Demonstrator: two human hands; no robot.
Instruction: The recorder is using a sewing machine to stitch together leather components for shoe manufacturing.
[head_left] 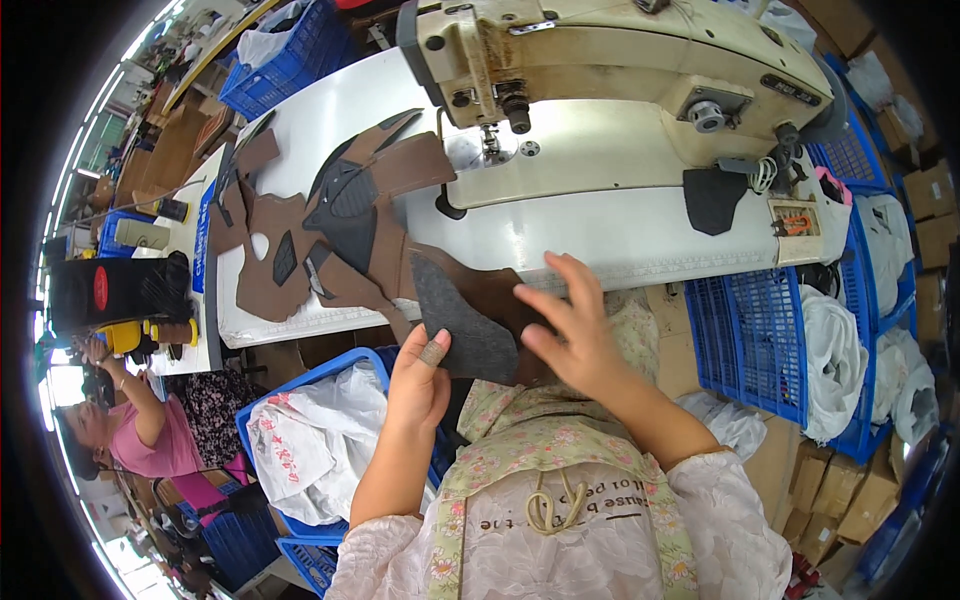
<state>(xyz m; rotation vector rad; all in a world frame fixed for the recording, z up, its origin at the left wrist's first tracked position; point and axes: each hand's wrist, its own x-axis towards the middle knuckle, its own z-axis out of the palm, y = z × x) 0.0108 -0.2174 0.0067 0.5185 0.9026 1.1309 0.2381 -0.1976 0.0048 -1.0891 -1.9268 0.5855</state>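
My left hand (pixel 421 380) is closed on a brown cut panel at the table's front edge, its thumb on top with a band wrapped round it. A dark grey fabric piece (pixel 460 318) lies over the panel's left part; the brown surface (pixel 487 287) shows beside it. My right hand (pixel 572 335) is open at the panel's right side, fingers spread, with fingertips at or just over its edge. Left of my hands, brown and black cut pieces (pixel 272 278) lie overlapping on the white table. Beyond stands a cream sewing machine (pixel 620 60), its needle area (pixel 492 145) away from both hands.
A black cut piece (pixel 713 200) lies on the table's right part. Blue crates with white bags (pixel 318 430) flank me on both sides, one close by my left arm. At the far left a person in pink (pixel 165 430) works at another machine. Cardboard boxes (pixel 840 495) stand at right.
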